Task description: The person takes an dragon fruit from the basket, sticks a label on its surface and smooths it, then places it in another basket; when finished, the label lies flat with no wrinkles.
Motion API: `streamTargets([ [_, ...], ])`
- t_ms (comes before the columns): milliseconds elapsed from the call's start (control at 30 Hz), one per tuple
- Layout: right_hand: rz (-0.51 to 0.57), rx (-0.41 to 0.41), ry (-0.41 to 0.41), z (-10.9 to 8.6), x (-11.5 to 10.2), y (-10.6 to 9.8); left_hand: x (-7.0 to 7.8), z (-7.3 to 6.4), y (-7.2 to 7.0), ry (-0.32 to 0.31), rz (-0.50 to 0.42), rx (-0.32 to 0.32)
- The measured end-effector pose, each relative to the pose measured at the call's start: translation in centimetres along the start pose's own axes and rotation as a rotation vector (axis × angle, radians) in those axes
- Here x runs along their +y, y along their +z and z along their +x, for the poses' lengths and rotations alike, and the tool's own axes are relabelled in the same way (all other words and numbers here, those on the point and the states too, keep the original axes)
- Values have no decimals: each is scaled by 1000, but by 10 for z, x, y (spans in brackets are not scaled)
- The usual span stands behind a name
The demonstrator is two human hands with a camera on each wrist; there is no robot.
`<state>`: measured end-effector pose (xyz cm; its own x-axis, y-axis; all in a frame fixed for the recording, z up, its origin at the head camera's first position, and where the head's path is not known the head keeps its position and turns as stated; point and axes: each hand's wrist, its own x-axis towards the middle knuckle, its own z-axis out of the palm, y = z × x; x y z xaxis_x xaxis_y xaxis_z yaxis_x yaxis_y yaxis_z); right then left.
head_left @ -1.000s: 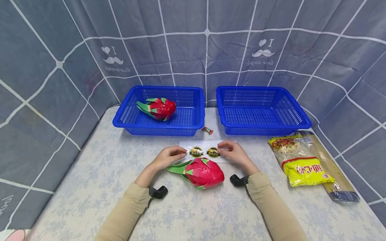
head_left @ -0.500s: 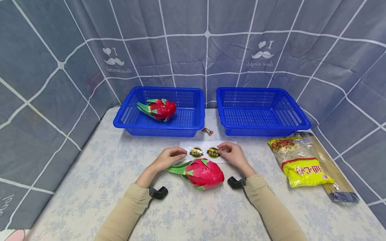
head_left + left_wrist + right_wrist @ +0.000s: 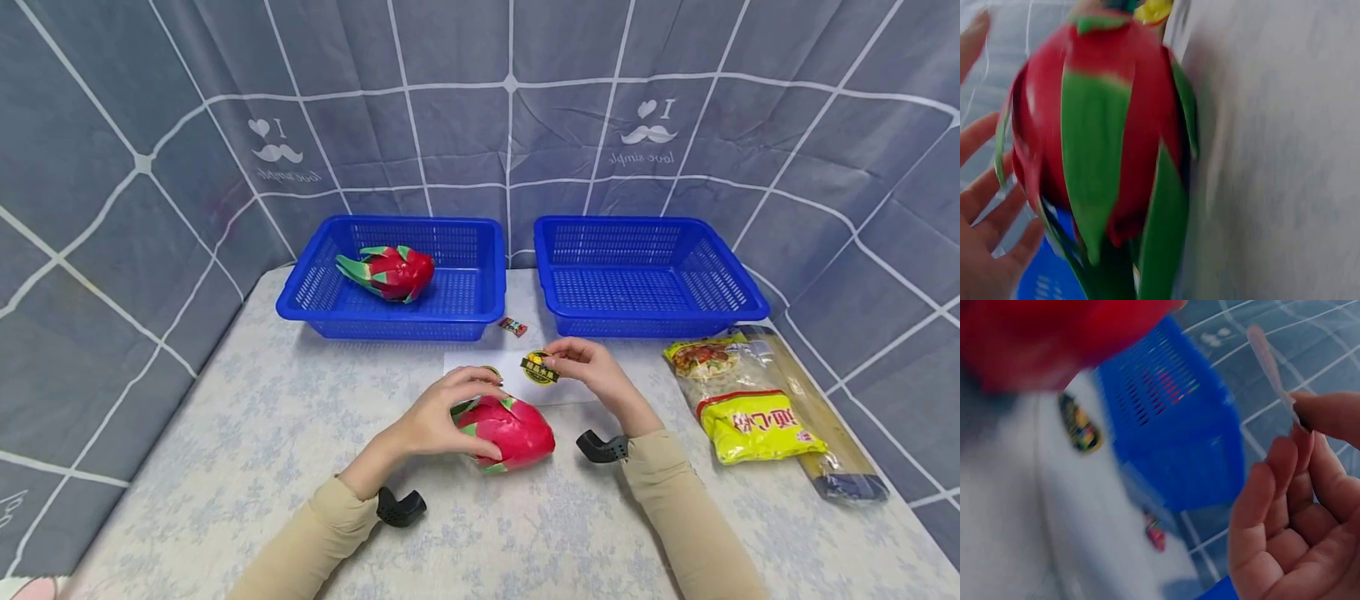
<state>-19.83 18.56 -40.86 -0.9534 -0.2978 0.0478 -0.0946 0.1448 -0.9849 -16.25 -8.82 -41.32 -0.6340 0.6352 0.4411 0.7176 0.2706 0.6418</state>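
A red dragon fruit [image 3: 519,429] with green scales lies on the table. My left hand [image 3: 431,421] arches around its leafy end, thumb in front and fingers behind. In the left wrist view the fingers spread beside the fruit [image 3: 1094,144]; whether they touch it I cannot tell. My right hand [image 3: 600,377] pinches a round black-and-gold sticker [image 3: 539,367] by its edge, over a white backing sheet [image 3: 573,395]. The right wrist view shows this sticker [image 3: 1266,359] edge-on between thumb and fingertip. A second sticker [image 3: 1079,425] is on the sheet, mostly hidden by my left fingers in the head view.
At the back left, a blue basket [image 3: 390,327] holds another dragon fruit [image 3: 397,273]. A second blue basket [image 3: 652,323] stands at the back right. Between them lies a small wrapped packet [image 3: 513,326]. Bagged food [image 3: 750,400] and a long packet [image 3: 847,450] lie at the right.
My right hand has peeled one sticker off the sheet and raised it slightly. My left hand has moved from the sheet's left edge to around the dragon fruit.
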Motion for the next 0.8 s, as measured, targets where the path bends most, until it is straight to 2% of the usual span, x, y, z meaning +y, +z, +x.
streamTargets([
  [67, 13, -50, -3, -4, -9, 0, 6, 1, 2, 9, 66, -56],
  [133, 3, -109, -2, -9, -18, 2, 7, 1, 4, 2, 105, -82],
  [300, -60, -277, -31, -17, -33, 12, 1, 1, 4, -36, 79, -61],
  [400, -103, -325, -51, -19, -35, 18, -1, 0, 4, -63, 64, -49],
  [567, -166, -319, -60, -19, -33, 25, -1, 0, 4, -103, 80, -27],
  [800, -281, -232, -103, -20, -31, 34, -1, 0, 5, -115, 74, -3],
])
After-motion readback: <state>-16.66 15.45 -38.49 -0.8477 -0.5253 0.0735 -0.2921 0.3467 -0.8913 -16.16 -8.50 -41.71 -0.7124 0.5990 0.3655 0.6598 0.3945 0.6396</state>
